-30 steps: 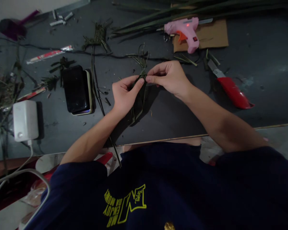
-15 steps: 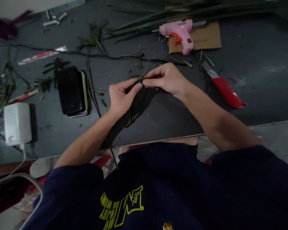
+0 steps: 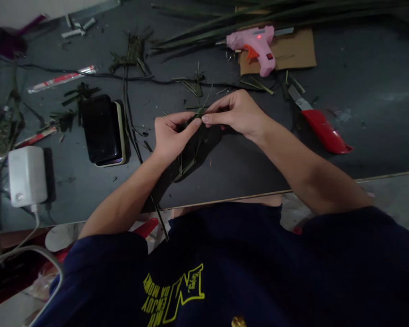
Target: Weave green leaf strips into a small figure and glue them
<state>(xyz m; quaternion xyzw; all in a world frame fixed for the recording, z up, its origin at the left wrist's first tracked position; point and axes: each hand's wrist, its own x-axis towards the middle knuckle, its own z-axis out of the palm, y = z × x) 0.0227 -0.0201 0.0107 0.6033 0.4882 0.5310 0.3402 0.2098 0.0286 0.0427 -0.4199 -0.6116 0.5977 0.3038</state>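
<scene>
Here's the green leaf piece (image 3: 200,111), pinched right up at the fingertips over the middle of the table (image 3: 245,170), its loose strands trailing down towards the near edge. The left hand (image 3: 170,138) clamps it from one side, thumb against fingers; the right hand (image 3: 243,113) grips its other side, and the two hands nearly meet there. Out to the left, a black phone (image 3: 100,129) lies overlapping a pale-edged device (image 3: 123,136), with a white adapter (image 3: 27,176) further over. Beyond the right hand, the pink glue gun (image 3: 264,50) shows a red light, partly on cardboard (image 3: 298,52), and to the right lies a red-handled knife (image 3: 325,131), blade angled away from the wearer.
</scene>
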